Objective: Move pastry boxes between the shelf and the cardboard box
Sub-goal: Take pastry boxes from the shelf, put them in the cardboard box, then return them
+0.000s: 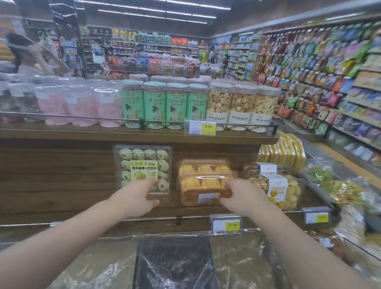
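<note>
A clear box of green pastries (142,164) with a yellow label stands upright against the wooden back of the middle shelf (50,181). My left hand (138,197) grips its lower edge. To its right lie two stacked clear boxes of orange-yellow pastries (203,178). My right hand (242,195) holds the front right corner of the lower one. Further right sit boxes of yellow pastries (280,188) with white labels. No cardboard box is in view.
The top shelf holds green tins (154,105), clear cookie jars (240,107) and pink tubs (77,103). Price tags (225,223) hang on the rail. Plastic-wrapped goods (174,265) lie below my arms. A person (31,56) stands far left. Snack shelving (343,75) lines the right aisle.
</note>
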